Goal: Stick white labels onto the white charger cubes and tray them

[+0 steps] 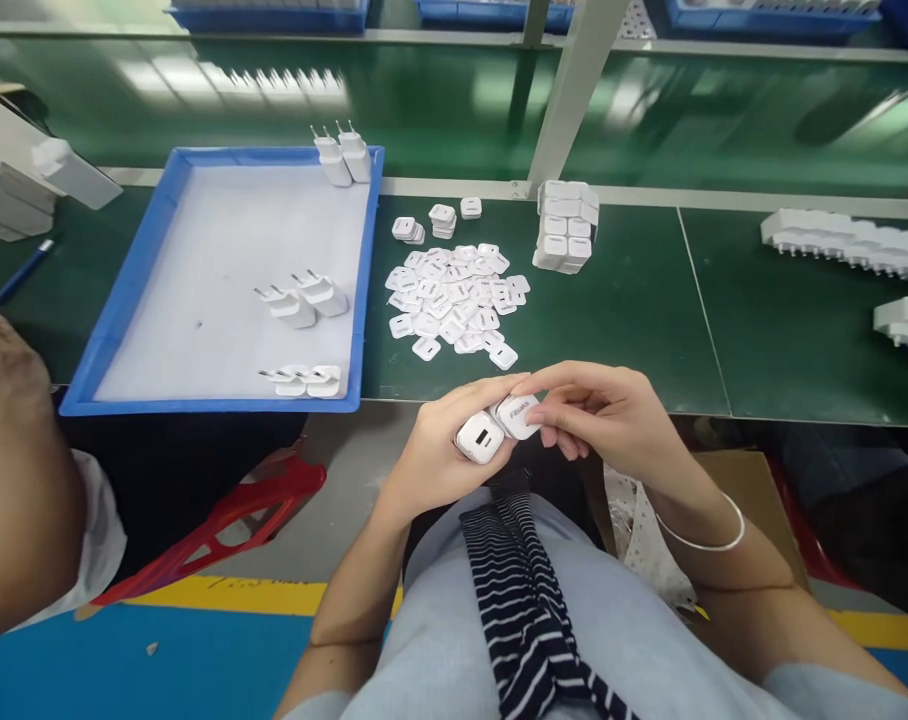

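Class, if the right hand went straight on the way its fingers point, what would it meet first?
The right hand would first meet the lettered white piece, which it already seems to touch; the left hand, holding that piece, probably comes next, though depth is unclear.

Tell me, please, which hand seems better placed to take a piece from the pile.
Probably the right hand: it appears to touch just one charger, while the left hand is wrapped around both.

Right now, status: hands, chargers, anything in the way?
Left hand holding two white chargers. Right hand pinching one's printed end. Loose white caps heaped ahead on green bench. No obstruction visible at hands.
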A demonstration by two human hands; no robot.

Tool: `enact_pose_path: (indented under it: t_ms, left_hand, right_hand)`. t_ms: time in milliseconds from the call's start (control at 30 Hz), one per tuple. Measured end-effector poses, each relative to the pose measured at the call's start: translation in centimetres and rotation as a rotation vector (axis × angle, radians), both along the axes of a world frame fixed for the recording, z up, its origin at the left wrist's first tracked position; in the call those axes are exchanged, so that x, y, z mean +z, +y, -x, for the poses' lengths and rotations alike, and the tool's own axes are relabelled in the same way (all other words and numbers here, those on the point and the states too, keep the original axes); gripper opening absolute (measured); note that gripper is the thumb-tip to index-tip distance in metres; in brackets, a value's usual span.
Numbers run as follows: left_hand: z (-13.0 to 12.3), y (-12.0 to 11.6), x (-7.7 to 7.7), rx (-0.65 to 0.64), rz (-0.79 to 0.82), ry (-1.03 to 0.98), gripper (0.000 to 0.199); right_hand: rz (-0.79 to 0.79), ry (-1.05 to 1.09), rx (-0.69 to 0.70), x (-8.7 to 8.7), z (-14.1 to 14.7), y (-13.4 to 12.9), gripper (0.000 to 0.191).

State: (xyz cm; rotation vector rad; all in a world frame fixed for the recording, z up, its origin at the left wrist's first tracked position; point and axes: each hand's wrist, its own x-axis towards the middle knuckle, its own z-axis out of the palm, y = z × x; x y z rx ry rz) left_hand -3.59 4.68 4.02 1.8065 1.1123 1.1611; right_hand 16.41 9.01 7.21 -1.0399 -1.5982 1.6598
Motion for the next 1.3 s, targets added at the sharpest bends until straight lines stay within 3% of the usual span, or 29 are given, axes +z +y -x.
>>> enact_pose_path:
  t_ms: [400, 667, 900, 1300]
  left_hand:
    - [0.21, -0.22, 0.42, -0.011, -0.029, 0.080, 0.052]
    - [0.03, -0.27, 0.38, -0.027, -0.009, 0.070, 0.050]
    - [0.02, -0.36, 0.18, -0.041, -0.060, 0.072, 0.070]
    - [0.13, -0.25, -0.45, -0.055, -0.054, 0.089, 0.069]
  right_hand:
    - [0.053, -0.008, -0.019, -0.13, 0.15, -0.17, 0.017]
    - [0.082, -0.040, 0.051, 0.19, -0.32, 0.11, 0.019]
    - [0.188, 0.025, 0.060, 0.45, -0.45, 0.41, 0.044]
    - [0.188, -0.037, 0.104, 0.35, -0.57, 0.64, 0.042]
